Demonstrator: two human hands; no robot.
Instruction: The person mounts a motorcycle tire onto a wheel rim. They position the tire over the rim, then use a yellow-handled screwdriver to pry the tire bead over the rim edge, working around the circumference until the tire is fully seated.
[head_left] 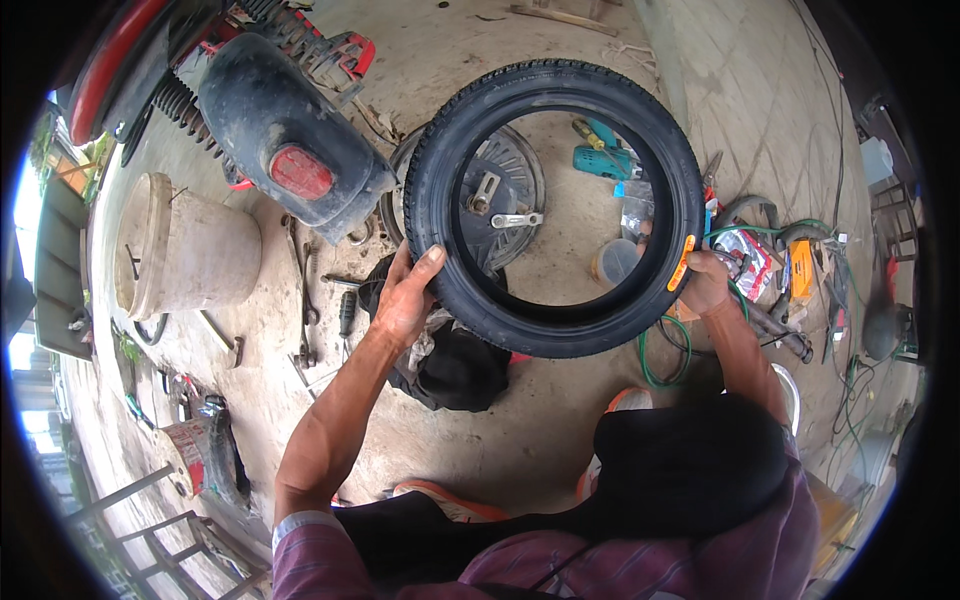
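A black rubber tire (pixel 560 335) is held up in front of me, tilted, by both hands. My left hand (pixel 408 295) grips its lower left side, thumb on the near sidewall. On the lower right, my right hand (pixel 707 285) is closed around the edge beside an orange label (pixel 681 262). Behind the tire, partly hidden, a wheel (pixel 505 165) with a dark hub lies on the floor. A silver wrench-like piece (pixel 517 219) rests across that hub. Through the tire's opening I also see a teal power tool (pixel 602 162) and a clear round tub (pixel 616 263).
A vehicle's black mudguard (pixel 270 110) with a red reflector juts in at upper left. Below it stand a dirty white bucket (pixel 215 245), long wrenches (pixel 301 280) and a screwdriver (pixel 347 313). Black cloth (pixel 460 370) lies near my feet. Green hose (pixel 645 365) and scattered tools are right.
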